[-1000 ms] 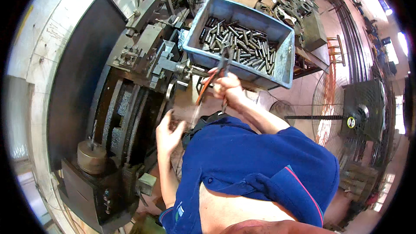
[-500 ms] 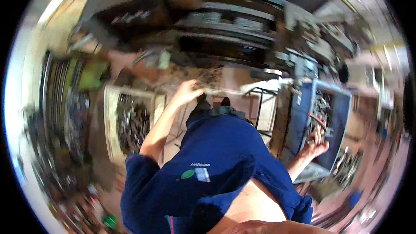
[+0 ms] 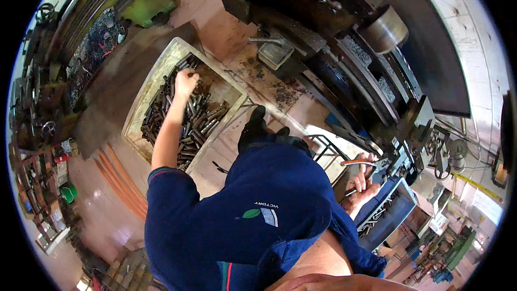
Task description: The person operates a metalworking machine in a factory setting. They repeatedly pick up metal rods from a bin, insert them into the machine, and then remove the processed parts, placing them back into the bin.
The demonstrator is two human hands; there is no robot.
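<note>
My left hand [image 3: 186,82] reaches down to the left into a pale rectangular tray [image 3: 141,97] on the floor. The tray holds several dark metal cylinders [image 3: 196,118], and my fingers are curled on one at the top of the pile. My right hand [image 3: 364,186] is low on the right, next to the machine [image 3: 377,75]. It grips orange-handled pliers [image 3: 355,163] just above the rim of a blue crate [image 3: 396,196] of metal pieces. My blue shirt hides the lower forearms.
A large dark lathe-like machine runs along the upper right, with metal shavings on the floor beneath it. A green machine [image 3: 145,5] stands upper left. Orange strips [image 3: 121,178] lie on the floor beside the tray. Cluttered shelves and a green bucket [image 3: 68,193] line the left.
I have turned from the machine and blue crate toward the floor tray. My left hand went from near the machine into the tray's pile. My right hand still holds the pliers.
</note>
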